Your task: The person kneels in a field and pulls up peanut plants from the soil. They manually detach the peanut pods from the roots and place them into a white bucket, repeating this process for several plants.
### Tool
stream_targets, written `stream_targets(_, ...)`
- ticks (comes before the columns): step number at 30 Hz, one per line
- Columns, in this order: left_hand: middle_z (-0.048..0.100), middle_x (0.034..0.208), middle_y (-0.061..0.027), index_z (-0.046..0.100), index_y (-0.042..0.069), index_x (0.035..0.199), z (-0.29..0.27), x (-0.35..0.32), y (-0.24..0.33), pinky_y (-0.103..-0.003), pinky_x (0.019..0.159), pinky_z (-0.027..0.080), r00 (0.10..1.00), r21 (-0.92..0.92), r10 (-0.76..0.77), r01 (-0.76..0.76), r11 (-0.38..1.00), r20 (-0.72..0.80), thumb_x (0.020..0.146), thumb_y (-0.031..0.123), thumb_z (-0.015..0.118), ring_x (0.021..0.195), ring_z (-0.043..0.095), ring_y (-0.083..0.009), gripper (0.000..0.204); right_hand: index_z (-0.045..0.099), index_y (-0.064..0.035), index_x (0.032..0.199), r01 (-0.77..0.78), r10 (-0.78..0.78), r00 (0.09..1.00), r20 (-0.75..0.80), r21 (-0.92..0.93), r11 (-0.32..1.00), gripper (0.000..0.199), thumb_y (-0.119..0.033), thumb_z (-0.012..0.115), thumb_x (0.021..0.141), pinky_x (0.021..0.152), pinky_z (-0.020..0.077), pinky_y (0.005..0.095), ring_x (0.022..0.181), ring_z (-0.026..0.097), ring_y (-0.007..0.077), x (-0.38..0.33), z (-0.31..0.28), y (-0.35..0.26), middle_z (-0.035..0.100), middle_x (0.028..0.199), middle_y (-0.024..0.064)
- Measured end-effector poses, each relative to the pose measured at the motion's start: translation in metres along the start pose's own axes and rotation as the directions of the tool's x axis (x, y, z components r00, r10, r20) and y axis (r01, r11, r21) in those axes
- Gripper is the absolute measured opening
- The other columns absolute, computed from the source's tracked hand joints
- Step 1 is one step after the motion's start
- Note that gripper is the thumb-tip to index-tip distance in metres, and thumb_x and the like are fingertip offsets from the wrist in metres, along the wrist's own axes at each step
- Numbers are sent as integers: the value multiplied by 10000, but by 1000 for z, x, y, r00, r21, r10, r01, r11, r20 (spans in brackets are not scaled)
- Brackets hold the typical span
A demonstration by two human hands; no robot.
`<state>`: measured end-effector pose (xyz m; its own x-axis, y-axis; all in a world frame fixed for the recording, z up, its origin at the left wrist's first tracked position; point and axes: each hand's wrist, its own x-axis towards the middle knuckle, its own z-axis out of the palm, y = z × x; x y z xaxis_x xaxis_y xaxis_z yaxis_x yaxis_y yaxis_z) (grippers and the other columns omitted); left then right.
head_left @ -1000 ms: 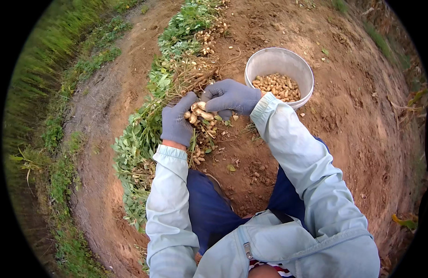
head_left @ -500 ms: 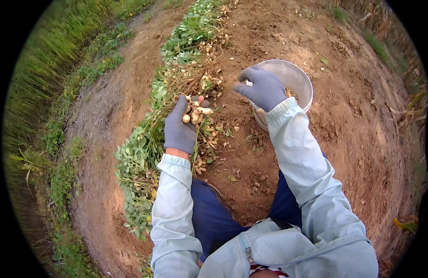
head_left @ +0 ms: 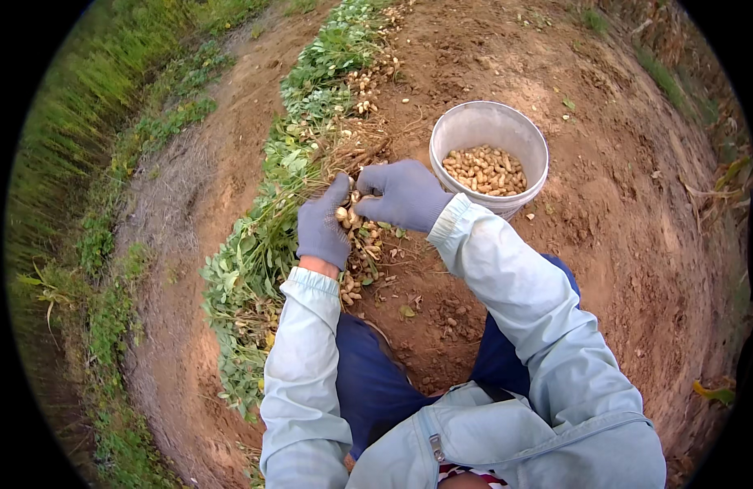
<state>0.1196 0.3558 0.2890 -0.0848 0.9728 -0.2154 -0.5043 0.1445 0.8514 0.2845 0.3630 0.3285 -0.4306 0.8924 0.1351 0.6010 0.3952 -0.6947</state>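
hands (head_left: 322, 228) (head_left: 407, 196) at peanuts (head_left: 342, 214), bucket rim (head_left: 547, 159) nearby, open soil (head_left: 621, 204)

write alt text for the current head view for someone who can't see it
A grey-gloved left hand holds in-shell peanuts, with the gloved right hand close against them, beside a row of leafy peanut plants. To the right, a whitish bucket partly filled with loose peanuts stands on reddish-brown soil.

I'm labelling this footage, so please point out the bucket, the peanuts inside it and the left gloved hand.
Bucket (head_left: 494, 126): head view, on its bare inner far wall.
Peanuts (head_left: 484, 170): head view, middle of the pile.
Left gloved hand (head_left: 322, 227): head view, back of the glove.
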Motion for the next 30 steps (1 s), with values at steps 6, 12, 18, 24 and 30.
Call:
stream_targets(6, 596, 681, -32, 660, -5, 811, 15, -5, -4, -240, 491, 423, 998, -14, -7, 6, 1000, -65, 828, 218, 698, 573, 547, -105, 226, 658, -29, 840, -69, 8, 994, 106, 582, 810, 186, -176, 691, 731, 624, 494, 266, 686, 620, 119, 0, 3, 20, 650, 740, 50)
stream_targets(12, 531, 592, 1, 617, 13, 624, 13, 3, -9, -265, 471, 333, 937, 506, 309, -189, 841, -164, 738, 171, 758, 491, 434, -95, 240, 683, -166, 927, -89, 60, 991, -123, -243, 966, 227, -281, 552, 782, 716, 514, 401, 786, 651, 291, -8, -1, 16, 674, 840, 118)
stream_targets(18, 665, 878, -167, 610, -42, 1065, -18, 19, 4, -296, 556, 526, 977, 229, 103, -58, 972, -187, 864, 258, 657, 694, 656, -239, 364, 693, -181, 977, -468, 253, 829, -498, -370, 803, 224, -272, 557, 824, 772, 505, 365, 784, 657, 261, -13, -40, 101, 683, 816, 110)
stream_targets(24, 656, 761, -126, 638, -42, 964, -7, 1, 16, -257, 479, 476, 985, 140, 111, -92, 986, -134, 855, 253, 670, 611, 639, -194, 316, 679, -109, 1007, -299, 248, 939, -238, -209, 931, 271, -272, 568, 821, 757, 513, 357, 796, 659, 261, -13, -16, 128, 682, 861, 138)
stream_targets(30, 647, 800, -120, 608, -7, 1003, -10, -2, 17, -235, 513, 481, 998, 116, -18, 25, 993, -63, 892, 267, 620, 623, 616, -173, 296, 685, -50, 985, -338, 361, 777, 516, -142, 930, 271, -207, 548, 812, 762, 513, 383, 886, 656, 292, -14, 74, 163, 678, 959, 150)
